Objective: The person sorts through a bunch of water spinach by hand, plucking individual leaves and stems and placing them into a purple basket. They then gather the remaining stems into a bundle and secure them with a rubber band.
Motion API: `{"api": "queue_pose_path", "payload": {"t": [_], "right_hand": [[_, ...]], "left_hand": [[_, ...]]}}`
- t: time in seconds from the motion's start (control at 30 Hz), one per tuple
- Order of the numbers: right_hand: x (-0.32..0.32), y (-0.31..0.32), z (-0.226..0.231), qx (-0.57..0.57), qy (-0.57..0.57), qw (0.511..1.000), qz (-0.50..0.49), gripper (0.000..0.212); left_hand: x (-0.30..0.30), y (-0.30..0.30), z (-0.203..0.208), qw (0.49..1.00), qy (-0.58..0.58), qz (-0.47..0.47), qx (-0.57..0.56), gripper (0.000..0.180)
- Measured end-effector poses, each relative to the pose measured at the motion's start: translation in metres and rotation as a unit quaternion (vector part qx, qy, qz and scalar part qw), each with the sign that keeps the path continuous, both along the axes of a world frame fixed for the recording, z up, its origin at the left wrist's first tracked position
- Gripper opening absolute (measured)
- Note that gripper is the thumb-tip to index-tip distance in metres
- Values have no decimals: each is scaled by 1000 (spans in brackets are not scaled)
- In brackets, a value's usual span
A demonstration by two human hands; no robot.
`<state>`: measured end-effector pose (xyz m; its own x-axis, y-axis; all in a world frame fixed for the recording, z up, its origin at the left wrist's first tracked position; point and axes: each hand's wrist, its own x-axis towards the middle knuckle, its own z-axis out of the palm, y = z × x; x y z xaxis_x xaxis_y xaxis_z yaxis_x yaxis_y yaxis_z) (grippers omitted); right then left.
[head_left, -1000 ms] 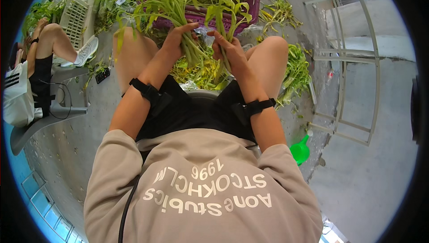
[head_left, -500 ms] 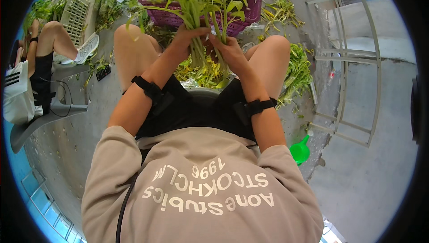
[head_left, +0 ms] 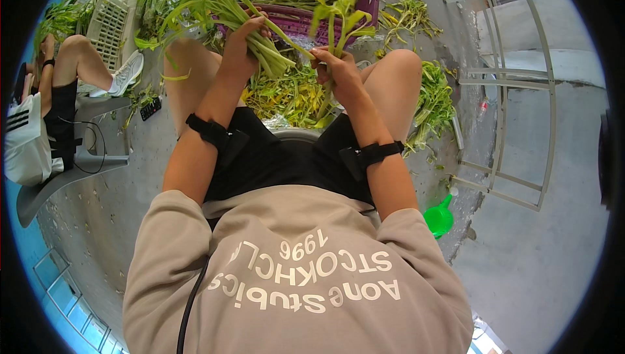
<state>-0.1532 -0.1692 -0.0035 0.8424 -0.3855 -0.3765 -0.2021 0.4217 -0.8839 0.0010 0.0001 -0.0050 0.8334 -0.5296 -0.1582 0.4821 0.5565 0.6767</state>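
Observation:
My left hand is closed around a bundle of long-stemmed leafy greens, the cut stem ends pointing down right and the leaves fanning out to the upper left. In my right hand a leafy green stalk stands roughly upright, pinched between thumb and fingers. One long stem runs from the bundle across to my right fingertips. Below both hands, between my knees, lies a heap of yellow and green leaves. A purple plastic crate with more greens inside stands just beyond my hands.
Loose greens lie beside my right knee, with wilted leaves farther off. A green funnel and a metal frame are at right. At left a co-worker's leg shows beside a cream crate.
My hands have moved apart. The left has carried the bundle leftward and tilted it, uncovering the crate's contents; the right now holds a stalk separate from the bundle.

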Motion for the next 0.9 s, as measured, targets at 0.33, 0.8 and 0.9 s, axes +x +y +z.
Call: {"api": "queue_pose_path", "payload": {"t": [0.33,0.8,0.9], "right_hand": [[-3,3,12,29,-32,996,82,23],[-1,5,1,-21,-47,997,48,20],[1,12,6,-31,-50,997,45,18]], "left_hand": [[1,0,-2,999,-34,7,-6,30],[-38,-14,5,985,-36,-160,52,22],[-34,-18,-10,981,-66,-165,78,19]]}}
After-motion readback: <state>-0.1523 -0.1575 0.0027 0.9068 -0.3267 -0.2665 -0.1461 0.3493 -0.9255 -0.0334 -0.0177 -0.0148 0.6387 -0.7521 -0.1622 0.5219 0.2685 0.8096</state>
